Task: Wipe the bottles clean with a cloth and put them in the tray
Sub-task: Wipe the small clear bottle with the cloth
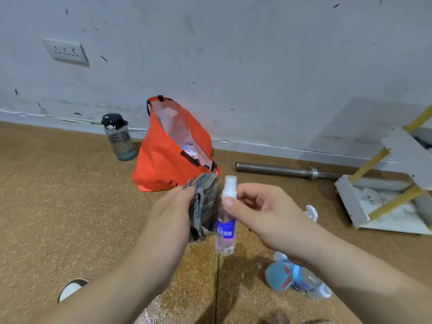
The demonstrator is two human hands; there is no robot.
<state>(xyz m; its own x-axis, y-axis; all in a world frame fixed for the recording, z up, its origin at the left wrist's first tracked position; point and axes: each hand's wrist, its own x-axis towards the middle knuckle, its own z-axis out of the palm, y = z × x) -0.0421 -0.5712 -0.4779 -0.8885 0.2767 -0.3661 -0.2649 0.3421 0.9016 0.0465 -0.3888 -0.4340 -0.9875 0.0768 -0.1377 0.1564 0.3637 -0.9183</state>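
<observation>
One small bottle is getting wiped.
The right hand (254, 206) pinches the small clear spray bottle with a blue label (225, 220); the left hand (173, 209) squeezes the bunched grey cloth (205, 204) against it. No tray shows, and a blue bottle (297, 277) waits on the floor.

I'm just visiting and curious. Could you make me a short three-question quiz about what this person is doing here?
1. True or false: the right hand holds the spray bottle upright.
2. What does the left hand grip? A) cloth B) orange bag C) metal bar
3. Fill in: the dark-capped water bottle stands on the floor by the ____.

Key: 1 true; 2 A; 3 wall.
</observation>
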